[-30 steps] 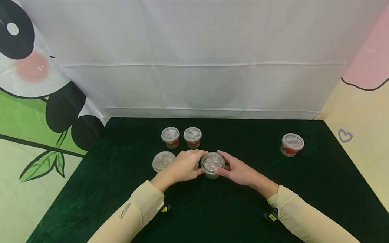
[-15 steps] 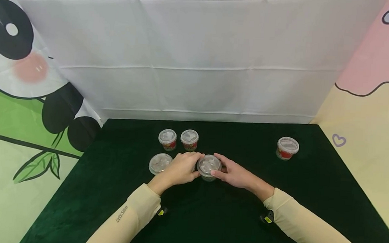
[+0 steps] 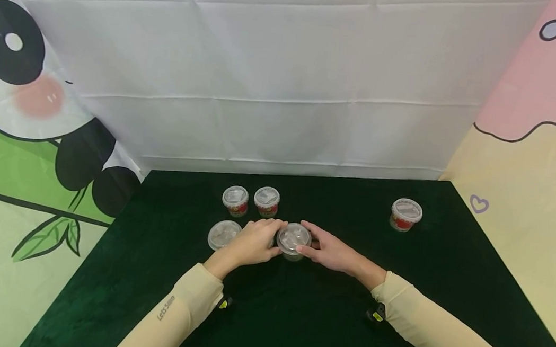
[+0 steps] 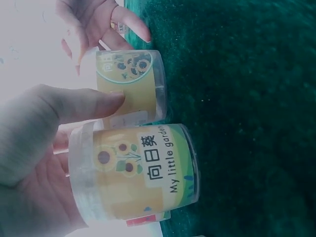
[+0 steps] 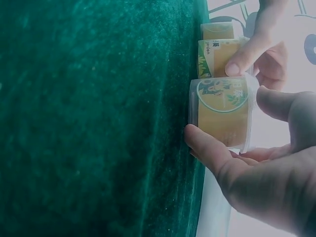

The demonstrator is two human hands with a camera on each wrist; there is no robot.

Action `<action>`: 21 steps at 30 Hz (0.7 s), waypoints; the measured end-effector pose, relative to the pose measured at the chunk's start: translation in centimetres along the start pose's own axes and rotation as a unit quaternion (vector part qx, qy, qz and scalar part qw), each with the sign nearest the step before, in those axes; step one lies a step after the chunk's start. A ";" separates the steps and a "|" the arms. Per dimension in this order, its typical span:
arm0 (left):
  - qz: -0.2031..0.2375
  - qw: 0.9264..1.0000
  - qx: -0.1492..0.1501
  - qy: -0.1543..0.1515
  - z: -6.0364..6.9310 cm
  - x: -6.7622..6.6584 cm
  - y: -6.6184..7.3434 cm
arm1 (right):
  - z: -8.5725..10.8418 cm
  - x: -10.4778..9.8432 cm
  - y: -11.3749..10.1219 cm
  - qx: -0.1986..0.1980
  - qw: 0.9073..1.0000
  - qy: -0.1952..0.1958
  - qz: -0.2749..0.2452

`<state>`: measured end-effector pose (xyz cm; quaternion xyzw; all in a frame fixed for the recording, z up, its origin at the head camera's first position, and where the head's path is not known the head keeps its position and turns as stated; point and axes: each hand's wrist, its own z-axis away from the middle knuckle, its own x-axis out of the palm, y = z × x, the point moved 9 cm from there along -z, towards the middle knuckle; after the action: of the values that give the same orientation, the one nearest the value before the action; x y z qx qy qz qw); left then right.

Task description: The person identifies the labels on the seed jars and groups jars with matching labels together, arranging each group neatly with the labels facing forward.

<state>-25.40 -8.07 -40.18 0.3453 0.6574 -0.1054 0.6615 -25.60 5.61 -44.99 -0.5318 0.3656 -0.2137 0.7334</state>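
Note:
Lidded plastic tubs with sunflower labels stand side by side on the dark green cloth. My right hand [image 3: 332, 251] grips the right-hand tub [image 3: 294, 238], its thumb at the lid's front edge. In the left wrist view, the middle tub [image 4: 143, 170] reads "My little garden". My left hand [image 3: 254, 241] arches over this middle tub, hiding most of it in the head view. Its fingers curl around the sides, and the thumb tip [image 4: 114, 102] reaches the right-hand tub's side. Another tub [image 3: 224, 235] stands just left of the left hand.
Behind the row stand two red-labelled lidded tubs, a left one [image 3: 235, 200] and a right one [image 3: 267, 201]. A further red-labelled tub [image 3: 406, 214] sits near the cloth's far right. White fabric [image 3: 280, 136] rises along the back edge.
The whole scene has shifted slightly left and down in the head view. Hands and tubs keep the same places relative to one another.

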 end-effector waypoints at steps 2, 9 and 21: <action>0.001 1.000 -0.010 -0.010 0.0 0.1 -0.2 | 0.0 0.0 0.1 0.000 1.000 0.000 -0.003; -0.004 0.998 -0.030 -0.049 0.1 -0.4 1.1 | 0.4 -0.8 0.1 -0.008 1.000 0.012 0.014; 0.018 0.997 0.037 -0.059 -4.0 -0.5 7.6 | 3.6 -9.5 -1.0 -0.057 0.974 0.158 0.156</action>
<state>-24.12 -0.30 -36.91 0.3746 0.6067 -0.1380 0.6874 -28.92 14.18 -40.47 -0.4688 0.5664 -0.1569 0.6594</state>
